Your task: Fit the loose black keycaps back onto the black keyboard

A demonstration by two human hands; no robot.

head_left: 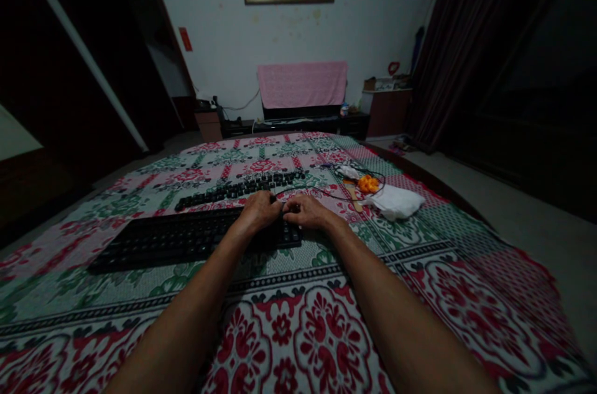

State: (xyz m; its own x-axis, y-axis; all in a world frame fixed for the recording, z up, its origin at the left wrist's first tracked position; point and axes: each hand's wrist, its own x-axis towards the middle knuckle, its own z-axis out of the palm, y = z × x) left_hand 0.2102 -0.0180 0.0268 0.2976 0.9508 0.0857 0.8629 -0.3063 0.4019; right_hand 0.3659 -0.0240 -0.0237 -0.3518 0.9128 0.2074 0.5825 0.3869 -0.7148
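A black keyboard (172, 233) lies flat on the patterned cloth, angled slightly, its right end under my hands. My left hand (261, 210) is closed over the upper right part of the keyboard, fingers curled towards its back edge. Close beside it, my right hand (308, 212) has thumb and fingers drawn together in a pinch near the keyboard's right end. Whatever is between the fingertips of either hand is too small and dark to make out. Behind the keyboard, many loose black keycaps (233, 191) stretch in a long band. A thin black cable (321, 189) runs right from behind my hands.
Right of my hands lie an orange bundle (368, 184), a white cloth or bag (396, 201) and a flat wooden stick (354, 196). The patterned tablecloth (289, 325) covers the table, with its red edge at right. A pink cloth (303, 84) hangs by the far wall.
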